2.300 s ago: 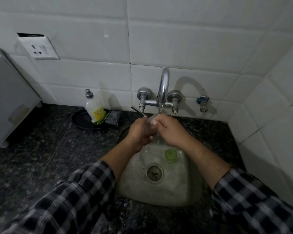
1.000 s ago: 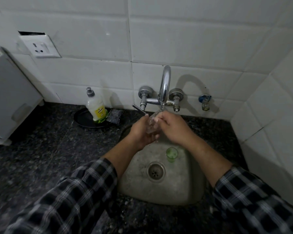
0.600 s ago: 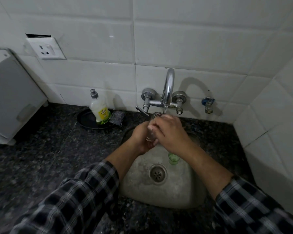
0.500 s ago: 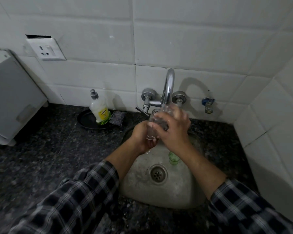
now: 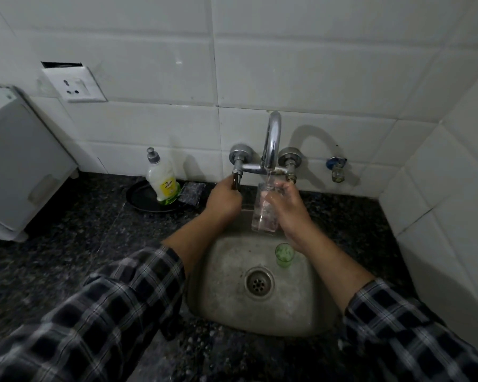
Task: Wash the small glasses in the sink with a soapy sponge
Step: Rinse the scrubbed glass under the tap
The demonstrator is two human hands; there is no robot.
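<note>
You can't read any words here. The soap bottle (image 5: 162, 183), left of the middle of the frame, has a yellow label, but its print is too small and blurry.

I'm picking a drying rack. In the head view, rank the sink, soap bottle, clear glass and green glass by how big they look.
1. Sink
2. Soap bottle, barely ahead of the next; unsure, since that glass is lifted nearer the camera
3. Clear glass
4. Green glass
</note>
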